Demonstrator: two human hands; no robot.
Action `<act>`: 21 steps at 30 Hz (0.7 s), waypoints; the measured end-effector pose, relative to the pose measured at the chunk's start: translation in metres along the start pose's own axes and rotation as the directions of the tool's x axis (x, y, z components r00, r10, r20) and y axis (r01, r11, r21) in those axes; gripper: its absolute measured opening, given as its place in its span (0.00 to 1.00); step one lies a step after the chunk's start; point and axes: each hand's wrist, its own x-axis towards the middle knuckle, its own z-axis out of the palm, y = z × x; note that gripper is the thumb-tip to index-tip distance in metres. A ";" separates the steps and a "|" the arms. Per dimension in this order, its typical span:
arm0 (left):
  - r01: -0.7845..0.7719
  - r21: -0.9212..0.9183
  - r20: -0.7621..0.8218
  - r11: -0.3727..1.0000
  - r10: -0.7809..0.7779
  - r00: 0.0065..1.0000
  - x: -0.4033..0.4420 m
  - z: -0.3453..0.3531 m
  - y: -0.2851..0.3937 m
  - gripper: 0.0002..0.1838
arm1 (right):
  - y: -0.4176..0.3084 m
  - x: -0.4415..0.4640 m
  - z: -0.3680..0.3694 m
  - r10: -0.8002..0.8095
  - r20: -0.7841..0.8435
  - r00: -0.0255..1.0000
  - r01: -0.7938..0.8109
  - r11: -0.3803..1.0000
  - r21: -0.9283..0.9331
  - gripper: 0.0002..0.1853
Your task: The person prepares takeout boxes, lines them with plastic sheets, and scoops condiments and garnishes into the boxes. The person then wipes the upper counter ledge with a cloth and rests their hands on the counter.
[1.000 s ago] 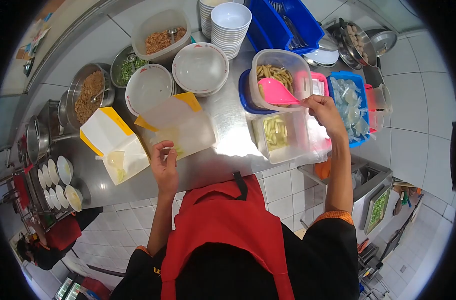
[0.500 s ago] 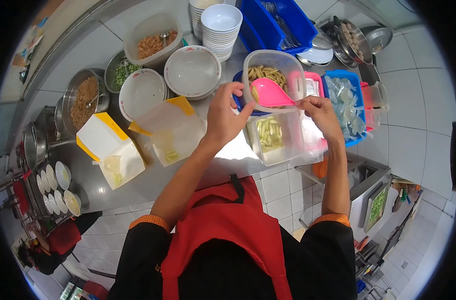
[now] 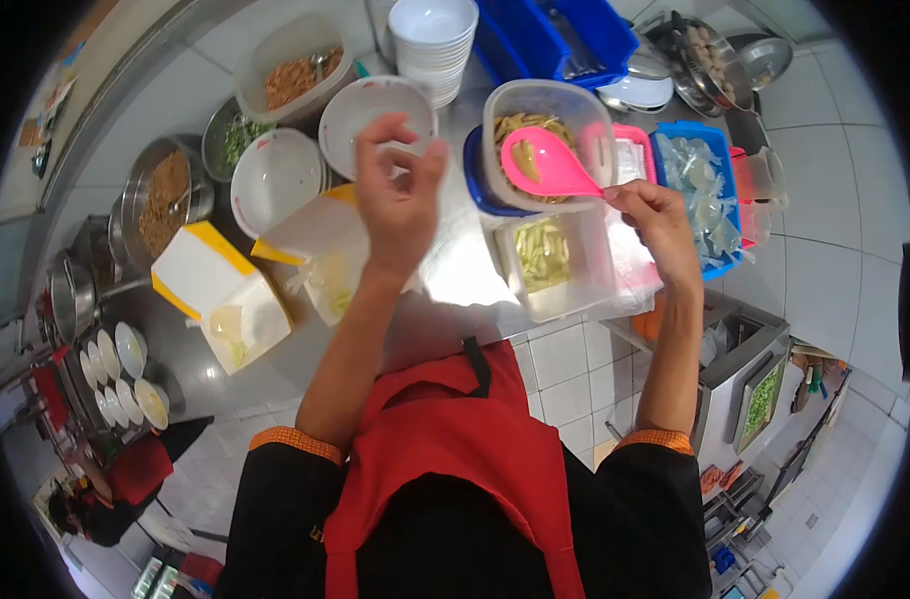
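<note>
My right hand (image 3: 650, 210) pinches the handle end of a pink ladle (image 3: 560, 172). The bowl of the ladle, with a brownish-green piece in it, is over a clear plastic tub (image 3: 600, 130) of similar sliced pieces. Just in front of that tub stands a second clear tub (image 3: 585, 265), holding pale green pieces in liquid. My left hand (image 3: 400, 190), slightly blurred, is raised over the counter with its thumb and fingers apart and nothing visible in them. Below and beside it lies an opened yellow-and-white paper box (image 3: 315, 235), partly covered by my hand and forearm.
Another opened paper box (image 3: 211, 265) contains a small clear bag. Behind are white bowls (image 3: 275, 180), stacked small bowls (image 3: 435, 40) and a tub of brown crumbly food (image 3: 290, 85). A blue basket (image 3: 729, 190) of knotted bags stands right. Another person (image 3: 126, 479) is at lower left.
My left hand has moved left, away from the tub and toward the paper boxes. The pink ladle stays in my right hand, and a piece now shows in its bowl.
</note>
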 end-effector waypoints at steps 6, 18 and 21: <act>-0.111 -0.043 -0.328 0.993 0.091 0.940 -0.019 -0.129 0.026 0.17 | 0.007 -0.032 0.080 -0.055 0.132 0.990 0.053 0.999 0.012 0.07; 0.026 0.055 -0.668 0.998 0.017 0.744 -0.101 -0.240 0.024 0.14 | 0.070 -0.077 0.262 -0.297 0.230 0.927 0.364 0.859 -0.361 0.08; 0.005 0.042 -0.671 0.999 0.024 0.741 -0.100 -0.241 0.023 0.14 | 0.039 -0.077 0.226 -0.312 0.001 0.950 0.305 0.930 -0.204 0.08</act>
